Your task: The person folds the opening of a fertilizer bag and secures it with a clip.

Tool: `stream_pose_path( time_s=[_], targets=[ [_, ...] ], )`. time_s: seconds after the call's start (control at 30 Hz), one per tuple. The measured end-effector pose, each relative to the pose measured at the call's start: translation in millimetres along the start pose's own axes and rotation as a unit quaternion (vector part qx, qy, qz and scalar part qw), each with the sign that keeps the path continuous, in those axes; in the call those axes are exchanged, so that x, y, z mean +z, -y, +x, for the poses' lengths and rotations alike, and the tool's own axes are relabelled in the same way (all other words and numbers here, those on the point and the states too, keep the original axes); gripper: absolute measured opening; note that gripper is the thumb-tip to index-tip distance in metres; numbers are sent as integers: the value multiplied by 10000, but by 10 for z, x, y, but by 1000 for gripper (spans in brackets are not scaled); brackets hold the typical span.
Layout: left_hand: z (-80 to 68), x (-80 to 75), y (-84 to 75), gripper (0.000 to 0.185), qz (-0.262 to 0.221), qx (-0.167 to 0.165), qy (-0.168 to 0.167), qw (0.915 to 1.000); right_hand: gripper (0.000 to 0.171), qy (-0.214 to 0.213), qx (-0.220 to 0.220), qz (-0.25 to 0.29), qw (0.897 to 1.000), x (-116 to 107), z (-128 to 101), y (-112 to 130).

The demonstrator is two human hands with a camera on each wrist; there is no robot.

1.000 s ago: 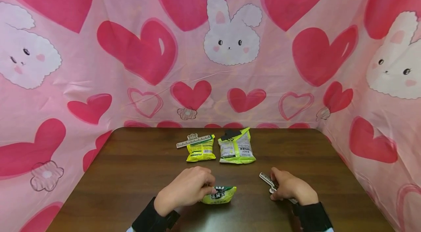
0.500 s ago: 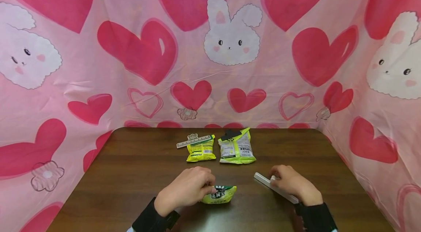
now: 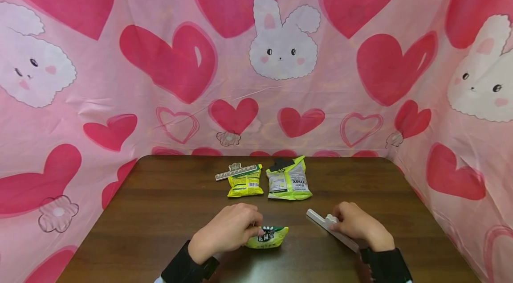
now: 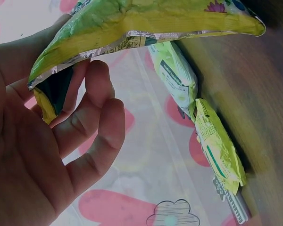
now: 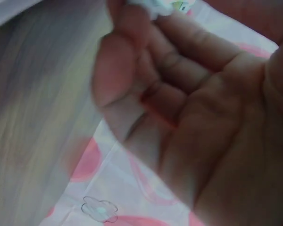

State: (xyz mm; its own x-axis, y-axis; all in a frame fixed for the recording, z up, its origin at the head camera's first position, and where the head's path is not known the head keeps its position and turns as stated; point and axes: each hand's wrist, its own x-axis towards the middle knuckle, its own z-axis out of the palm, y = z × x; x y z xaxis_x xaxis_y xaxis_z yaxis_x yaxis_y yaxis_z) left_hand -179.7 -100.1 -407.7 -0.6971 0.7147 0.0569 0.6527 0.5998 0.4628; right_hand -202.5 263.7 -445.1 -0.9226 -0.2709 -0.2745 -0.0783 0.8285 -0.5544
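A small yellow-green snack bag (image 3: 268, 239) with a dark green top is near the front of the table. My left hand (image 3: 228, 229) pinches its upper left part between thumb and fingers; in the left wrist view the bag (image 4: 132, 28) spans the top, and the other fingers are curled below it. To the right, my right hand (image 3: 360, 225) pinches a long white bag clip (image 3: 319, 219) by its raised middle handle. The clip slants from upper left to lower right. Only a blurred white bit of the clip (image 5: 153, 5) shows in the right wrist view.
Farther back on the brown table (image 3: 176, 211) lies a yellow snack bag (image 3: 245, 186) with a patterned long clip (image 3: 236, 173) across its top. Beside it is a green and white bag (image 3: 287, 182) with a black clip (image 3: 280, 165). A pink heart-print cloth (image 3: 180, 127) hangs behind.
The right hand has turned the clip so its plain white side shows rather than its patterned face, and it has shifted slightly left. The left hand and its bag have stayed still.
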Motion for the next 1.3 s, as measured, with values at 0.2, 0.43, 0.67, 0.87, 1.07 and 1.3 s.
stream_pose_path(
  time_s=[0.2, 0.43, 0.67, 0.87, 1.07, 1.3],
  targets=[
    [7, 7, 0, 4, -74, -54, 26, 10000, 15, 16, -958, 156, 9953, 26, 50, 51],
    [2, 2, -3, 6, -112, 25, -7, 9999, 14, -132, -1392, 209, 9900, 30, 61, 116],
    [1, 3, -4, 4, -115, 121, -62, 9998, 13, -397, -1726, 324, 9837, 47, 61, 188],
    [5, 19, -3, 3, 23, 193, -143, 9997, 14, -527, -2000, 476, 9772, 41, 30, 252],
    [10, 34, 0, 6, 131, 247, -255, 9993, 12, -692, -2299, 469, 9696, 21, -1, 327],
    [10, 34, 4, 3, 126, 245, -276, 9992, 14, -569, -2573, 828, 9611, 2, -80, 434]
  ],
)
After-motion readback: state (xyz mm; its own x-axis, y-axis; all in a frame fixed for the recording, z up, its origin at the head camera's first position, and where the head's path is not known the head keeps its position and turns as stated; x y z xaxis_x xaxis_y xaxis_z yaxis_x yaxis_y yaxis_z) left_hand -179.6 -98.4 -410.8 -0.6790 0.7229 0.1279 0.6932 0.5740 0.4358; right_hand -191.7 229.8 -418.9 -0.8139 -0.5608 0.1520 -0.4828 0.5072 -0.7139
